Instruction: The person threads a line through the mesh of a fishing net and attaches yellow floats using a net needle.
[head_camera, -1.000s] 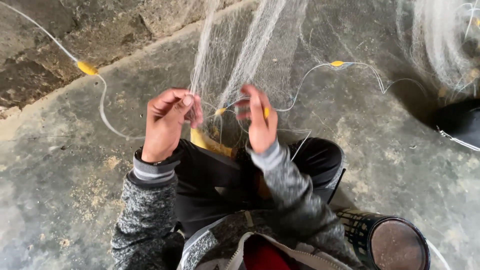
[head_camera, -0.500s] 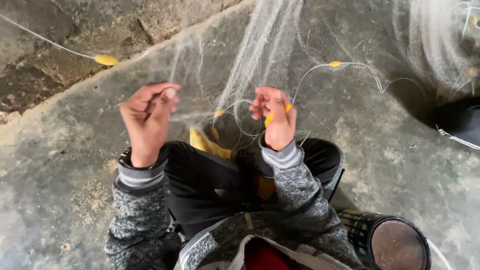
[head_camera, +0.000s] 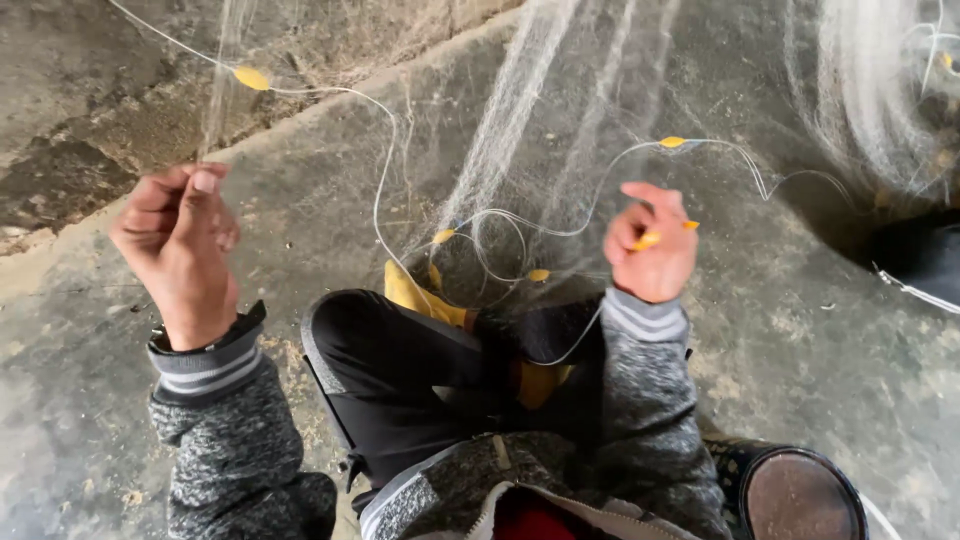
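both hands (head_camera: 185, 250) (head_camera: 652, 250) pinched on fine netting (head_camera: 510, 110), yellow floats (head_camera: 250, 77) strung about (dark tin (head_camera: 800, 495) beside knee)

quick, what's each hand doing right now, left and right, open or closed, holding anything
Left hand: closed in a fist, pinching fine net mesh.
Right hand: closed on a small yellow float of the white line.
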